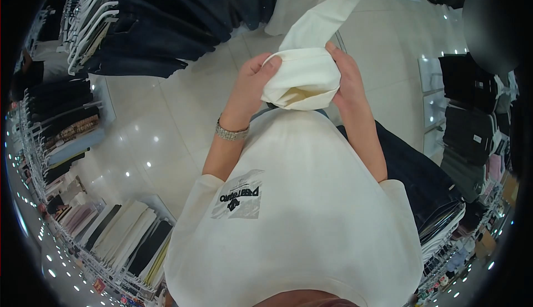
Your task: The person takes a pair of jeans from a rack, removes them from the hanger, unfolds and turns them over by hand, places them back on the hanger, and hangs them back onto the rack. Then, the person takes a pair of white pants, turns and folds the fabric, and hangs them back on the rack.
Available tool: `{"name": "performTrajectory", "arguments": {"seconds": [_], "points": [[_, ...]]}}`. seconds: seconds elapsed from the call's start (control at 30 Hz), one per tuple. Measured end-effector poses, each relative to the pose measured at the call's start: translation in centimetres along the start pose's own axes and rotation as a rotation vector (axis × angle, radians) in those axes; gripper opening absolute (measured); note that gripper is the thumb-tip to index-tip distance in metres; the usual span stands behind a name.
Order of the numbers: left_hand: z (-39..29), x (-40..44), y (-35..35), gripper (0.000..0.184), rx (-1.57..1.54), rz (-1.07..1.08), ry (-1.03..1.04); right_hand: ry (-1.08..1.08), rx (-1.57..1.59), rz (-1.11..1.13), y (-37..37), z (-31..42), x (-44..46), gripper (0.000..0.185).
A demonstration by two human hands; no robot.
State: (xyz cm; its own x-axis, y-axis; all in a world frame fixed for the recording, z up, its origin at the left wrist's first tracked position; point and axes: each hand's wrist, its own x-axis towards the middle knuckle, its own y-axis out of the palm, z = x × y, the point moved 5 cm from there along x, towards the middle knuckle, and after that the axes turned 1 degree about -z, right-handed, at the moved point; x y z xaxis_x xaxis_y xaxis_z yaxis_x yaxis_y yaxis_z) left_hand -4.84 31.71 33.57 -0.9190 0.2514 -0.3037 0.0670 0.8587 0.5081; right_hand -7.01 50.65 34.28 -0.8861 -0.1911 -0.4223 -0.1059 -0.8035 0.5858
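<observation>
My left hand (256,79), with a metal bracelet or watch on its wrist, grips the left edge of a trouser leg (305,68) in cream-white cloth, thumb on top. On the other side, my right hand (347,74) has hold of the same leg end, its fingers partly hidden behind the cloth. Between both hands the leg's open end faces my body and shows its inside. From there the cloth runs up and right, twisted and narrow, towards a wider pale cloth at the top edge.
Dark jeans (150,35) hang on white hangers at the upper left. Folded clothes (119,232) hang on racks at the lower left, and more dark trousers (469,129) at the right. Jeans (416,174) hang close by my right arm. Glossy floor tiles (150,124) lie below.
</observation>
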Motion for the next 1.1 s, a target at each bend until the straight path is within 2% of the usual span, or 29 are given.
{"name": "performTrajectory", "arguments": {"seconds": [0.13,0.23,0.33,0.67,0.73,0.87,0.97,1.07,1.1], "points": [[-0.9,-0.7,0.7,0.034,0.083,0.067,-0.027,0.008,0.050,-0.005,-0.1,-0.3,0.4,0.037],[-1.2,-1.0,1.1,0.039,0.171,0.125,-0.088,0.005,0.090,0.003,0.3,0.2,0.6,0.036],[-1.4,-0.9,1.6,0.033,0.117,0.184,-0.059,-0.010,0.092,-0.004,-0.1,0.7,0.9,0.034],[-1.8,-0.3,1.7,0.042,-0.086,0.248,-0.047,-0.028,0.084,-0.016,-0.1,2.1,0.7,0.027],[-1.9,-0.2,2.0,0.041,-0.111,0.256,-0.028,-0.035,0.040,-0.030,0.2,2.3,0.6,0.029],[-1.9,0.0,1.9,0.035,-0.030,0.121,-0.048,-0.068,-0.080,0.020,0.3,2.1,0.4,0.034],[-2.1,0.2,2.0,0.029,0.000,0.098,0.015,-0.069,-0.298,0.156,0.6,2.0,-0.4,0.033],[-2.0,0.2,1.7,0.028,-0.005,0.063,0.048,0.034,-0.680,0.215,2.0,2.3,-1.5,0.031],[-2.0,0.1,1.6,0.028,-0.002,0.044,0.049,0.031,-0.700,0.203,1.8,2.4,-1.4,0.030]]}}
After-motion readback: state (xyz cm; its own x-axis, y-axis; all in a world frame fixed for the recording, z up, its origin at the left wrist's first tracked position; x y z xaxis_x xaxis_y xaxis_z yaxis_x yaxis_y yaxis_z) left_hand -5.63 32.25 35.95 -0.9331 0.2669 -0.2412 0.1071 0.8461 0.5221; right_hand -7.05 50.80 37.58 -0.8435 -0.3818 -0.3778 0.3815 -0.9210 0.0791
